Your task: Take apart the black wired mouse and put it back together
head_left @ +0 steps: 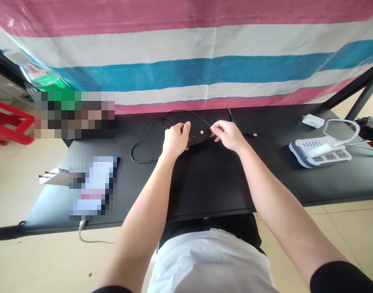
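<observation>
A black wired computer mouse [200,136] is held bottom side up over the middle of the black table, with a small round white sticker on its underside. My left hand [175,140] wraps its left end, thumb on top. At the right end, the fingers of my right hand [225,133] are pinched together against the mouse, close to where its cable runs; the exact fingertip contact is small and partly hidden. The thin black cable [136,143] loops behind and left of my left hand. Right of my right hand lies a USB plug [251,134].
A slim dark tool [230,115] lies behind my right hand. To the right are a white power strip [320,151] and a white charger [313,121]. At left are a phone [96,185], a white plug adapter [56,177] and a green bottle [53,83]. A striped sheet [186,75] hangs behind.
</observation>
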Demonstrator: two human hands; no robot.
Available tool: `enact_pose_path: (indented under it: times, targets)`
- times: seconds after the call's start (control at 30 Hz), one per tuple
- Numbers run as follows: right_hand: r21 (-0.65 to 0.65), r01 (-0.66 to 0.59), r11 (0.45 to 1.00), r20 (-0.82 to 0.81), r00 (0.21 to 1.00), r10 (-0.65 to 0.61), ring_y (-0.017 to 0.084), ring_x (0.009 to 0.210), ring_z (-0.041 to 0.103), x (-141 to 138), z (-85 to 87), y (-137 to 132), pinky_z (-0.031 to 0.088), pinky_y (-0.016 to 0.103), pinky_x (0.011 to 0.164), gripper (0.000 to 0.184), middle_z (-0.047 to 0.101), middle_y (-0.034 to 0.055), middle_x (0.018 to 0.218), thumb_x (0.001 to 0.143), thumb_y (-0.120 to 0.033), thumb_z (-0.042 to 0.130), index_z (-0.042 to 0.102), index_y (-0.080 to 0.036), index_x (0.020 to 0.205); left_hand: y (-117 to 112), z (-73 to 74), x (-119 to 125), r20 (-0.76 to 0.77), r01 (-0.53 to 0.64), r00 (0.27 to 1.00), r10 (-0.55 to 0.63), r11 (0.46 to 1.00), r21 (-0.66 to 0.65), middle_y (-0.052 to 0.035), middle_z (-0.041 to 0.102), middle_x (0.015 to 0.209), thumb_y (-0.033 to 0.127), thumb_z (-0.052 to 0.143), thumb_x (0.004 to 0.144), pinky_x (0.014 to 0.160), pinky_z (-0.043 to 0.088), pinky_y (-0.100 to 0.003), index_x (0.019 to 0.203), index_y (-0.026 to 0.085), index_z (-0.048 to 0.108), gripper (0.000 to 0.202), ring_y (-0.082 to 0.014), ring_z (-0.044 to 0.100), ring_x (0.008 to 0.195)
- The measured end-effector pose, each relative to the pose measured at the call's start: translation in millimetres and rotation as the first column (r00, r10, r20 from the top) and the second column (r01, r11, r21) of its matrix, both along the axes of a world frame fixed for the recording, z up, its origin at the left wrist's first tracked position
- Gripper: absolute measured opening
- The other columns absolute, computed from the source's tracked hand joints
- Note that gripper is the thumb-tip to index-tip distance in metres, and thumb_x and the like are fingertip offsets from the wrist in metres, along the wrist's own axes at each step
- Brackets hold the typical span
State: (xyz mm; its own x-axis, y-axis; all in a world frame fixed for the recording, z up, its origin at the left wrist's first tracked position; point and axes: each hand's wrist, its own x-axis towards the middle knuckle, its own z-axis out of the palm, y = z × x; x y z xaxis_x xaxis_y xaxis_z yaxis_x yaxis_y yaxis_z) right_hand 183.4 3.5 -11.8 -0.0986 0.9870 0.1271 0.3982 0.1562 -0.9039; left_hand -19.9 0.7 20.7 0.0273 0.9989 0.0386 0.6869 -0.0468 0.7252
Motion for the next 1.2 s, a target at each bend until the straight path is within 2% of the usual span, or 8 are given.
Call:
enact_pose_path:
  times: [0.17, 0.33, 0.57, 0.8, 0.97, 1.2]
  targets:
    - [0.05, -0.008, 0.999, 0.194, 0.981, -0.002, 0.015, 0.063, 0.061, -0.9, 3.2, -2.6, 0.05, 0.029, 0.063, 0.021, 0.069, 0.0036, 0.073, 0.09, -0.034, 0.057, 0.06, -0.019, 0.076, 0.5, -0.7, 0.0, 0.023, -0.005, 1.0, 0.007, 0.999, -0.054, -0.0004, 0.063, 0.059, 0.049, 0.04, 0.097, 0.054, 0.046, -0.025, 0.077, 0.019, 0.062, 0.042, -0.0124, 0.056, 0.04]
    - [0.116, -0.025, 0.993, 0.358, 0.934, -0.018, 0.015, 0.061, 0.057, -4.4, 7.8, -6.5, 0.042, 0.029, 0.063, 0.021, 0.068, 0.0027, 0.069, 0.09, -0.031, 0.057, 0.059, -0.019, 0.073, 0.9, -2.4, 0.3, 0.03, -0.003, 1.0, 0.005, 0.997, -0.079, -0.0006, 0.065, 0.064, 0.048, 0.042, 0.097, 0.054, 0.047, -0.026, 0.082, 0.02, 0.064, 0.039, -0.0123, 0.056, 0.04]
    - [0.158, -0.074, 0.985, 0.49, 0.872, -0.013, 0.017, 0.066, 0.057, -7.7, 7.9, -6.9, 0.04, 0.031, 0.066, 0.019, 0.069, 0.0049, 0.077, 0.09, -0.027, 0.056, 0.063, -0.019, 0.074, -2.5, -1.8, 4.2, 0.023, -0.022, 0.999, 0.024, 0.995, -0.1, -0.0008, 0.065, 0.065, 0.048, 0.043, 0.097, 0.049, 0.044, -0.026, 0.081, 0.02, 0.063, 0.038, -0.0126, 0.055, 0.039]
    - [0.183, -0.084, 0.979, 0.515, 0.857, -0.022, 0.017, 0.065, 0.057, -8.4, 6.5, -8.0, 0.04, 0.031, 0.065, 0.018, 0.067, 0.0046, 0.074, 0.09, -0.027, 0.056, 0.062, -0.019, 0.074, -1.4, -2.6, 3.5, -0.038, -0.014, 0.999, 0.008, 0.99, -0.138, -0.0007, 0.062, 0.059, 0.053, 0.047, 0.093, 0.057, 0.048, -0.03, 0.074, 0.021, 0.061, 0.04, -0.0156, 0.057, 0.043]
    - [0.146, -0.052, 0.988, 0.494, 0.869, -0.027, 0.017, 0.061, 0.057, -9.9, 8.7, -8.9, 0.042, 0.031, 0.065, 0.018, 0.066, 0.0037, 0.069, 0.088, -0.028, 0.058, 0.062, -0.02, 0.072, -0.2, -4.0, 2.0, -0.112, 0.025, 0.993, -0.035, 0.996, -0.086, -0.0044, 0.066, 0.065, 0.052, 0.05, 0.09, 0.065, 0.048, -0.032, 0.077, 0.022, 0.065, 0.036, -0.0219, 0.065, 0.064]
    - [0.06, -0.003, 0.998, 0.393, 0.919, -0.021, 0.015, 0.057, 0.056, -9.8, 10.9, -8.4, 0.042, 0.03, 0.063, 0.018, 0.064, 0.001, 0.063, 0.085, -0.029, 0.064, 0.06, -0.02, 0.07, 0.2, -5.5, 1.1, -0.113, 0.048, 0.992, -0.056, 0.996, -0.077, -0.0047, 0.067, 0.068, 0.053, 0.049, 0.09, 0.066, 0.046, -0.031, 0.078, 0.022, 0.067, 0.037, -0.021, 0.063, 0.067]
